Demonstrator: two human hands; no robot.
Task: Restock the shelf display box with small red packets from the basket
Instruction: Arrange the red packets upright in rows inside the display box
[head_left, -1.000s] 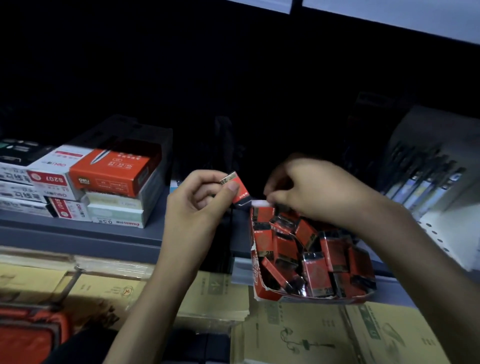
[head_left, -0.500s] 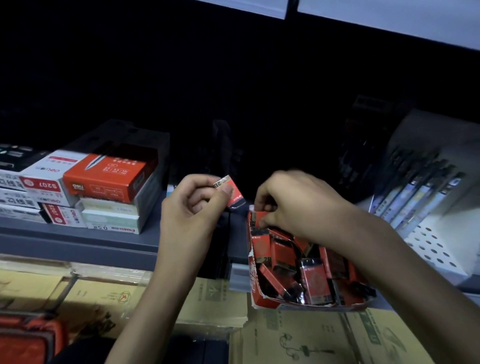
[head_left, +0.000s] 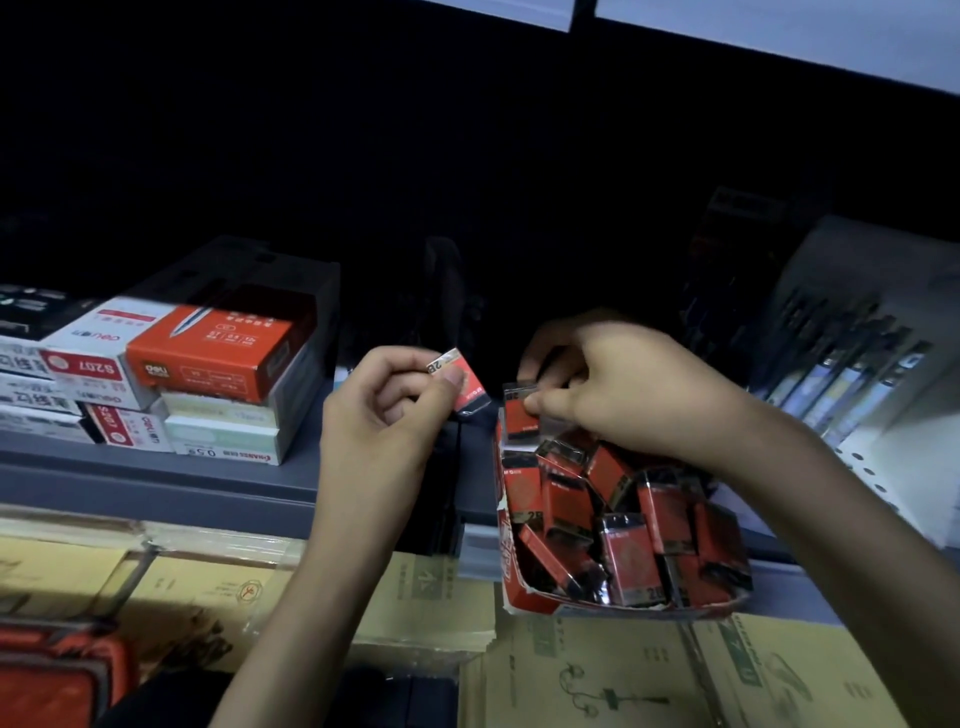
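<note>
We are in the filling step. In the middle of the frame our right hand (head_left: 623, 395) pinches one red packet (head_left: 519, 415) between thumb and fingertips. It holds the packet upright at the back left corner of the display box (head_left: 524, 603), which sits on the front edge of the grey shelf (head_left: 156, 478), right of centre. The box already holds a loose, tumbled heap of packets (head_left: 623, 540), lying at all angles, so by our reckoning the restock is well along but untidy.

Just left of the box, our left hand (head_left: 384, 410) grips a second packet (head_left: 465, 387) between thumb and curled fingers. It is held clear of the box, with its striped end up.

Next, as we judge it, the right hand should lower its packet into that corner and let go, then take the left hand's packet. The heap leaves little flat room, so a gentle push to settle the pile may be needed, without tipping the box off the shelf edge.

An orange shape (head_left: 52, 675) at the lower left corner may be the basket; it is too dark to tell.
</note>
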